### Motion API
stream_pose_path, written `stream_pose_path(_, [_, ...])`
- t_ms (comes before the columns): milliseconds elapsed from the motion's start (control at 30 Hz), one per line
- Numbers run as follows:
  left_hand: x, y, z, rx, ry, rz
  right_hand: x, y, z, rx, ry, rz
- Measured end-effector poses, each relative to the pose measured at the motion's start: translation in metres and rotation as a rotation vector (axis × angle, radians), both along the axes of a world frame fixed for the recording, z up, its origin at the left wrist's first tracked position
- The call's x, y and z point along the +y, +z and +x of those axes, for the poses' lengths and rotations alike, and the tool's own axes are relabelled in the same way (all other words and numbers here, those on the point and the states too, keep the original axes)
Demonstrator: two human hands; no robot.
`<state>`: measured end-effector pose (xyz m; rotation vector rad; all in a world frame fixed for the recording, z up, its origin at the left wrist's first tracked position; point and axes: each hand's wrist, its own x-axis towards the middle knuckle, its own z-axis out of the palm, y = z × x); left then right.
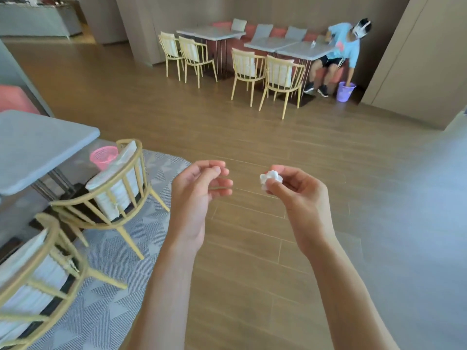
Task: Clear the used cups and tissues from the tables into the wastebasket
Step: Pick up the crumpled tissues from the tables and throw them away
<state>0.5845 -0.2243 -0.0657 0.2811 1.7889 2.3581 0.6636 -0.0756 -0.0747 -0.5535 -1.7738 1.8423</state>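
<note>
Your right hand holds a crumpled white tissue out over the wooden floor, the grip clamped on it: thumb and curled fingertips pinch the wad at the hand's leading edge, so most of the tissue shows beyond the fingers on the side facing your other hand. Your left hand rides level with it and just apart, its fingers loosely curled with thumb near forefinger; whether anything is held in that grip cannot be told. To your left, a grey table stands with its near corner above two yellow chairs on a patterned grey rug, and a pink wastebasket sits on the floor beyond the nearer chair's back, past the table's far corner and well apart from the tissue. Across the room a seated person in a blue shirt leans from a bench at another table, one hand lowered into a purple wastebasket.
</note>
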Motion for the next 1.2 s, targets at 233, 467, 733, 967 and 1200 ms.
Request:
stream_pose_path(233, [0.082,-0.021,-0.136,-0.052,0.026,-0.067,0.087,-0.022,-0.154,-0.006,0.0,-0.064])
stream_pose_path(467, [0.187,-0.03,-0.298,-0.091,0.159,-0.077,0.192,-0.031,-0.332,-0.012,0.151,-0.059])
stream_pose_path(733, [0.255,-0.015,-0.466,-0.073,0.303,-0.034,0.258,-0.01,-0.524,-0.022,0.351,-0.053])
stream_pose_path(967, [0.25,-0.054,-0.631,-0.128,0.477,0.007,0.262,-0.027,-0.706,-0.042,0.442,-0.059])
stream_pose_path(1200, [0.24,-0.032,-0.847,-0.088,0.506,0.03,0.248,-0.005,-0.92,-0.015,0.494,-0.048])
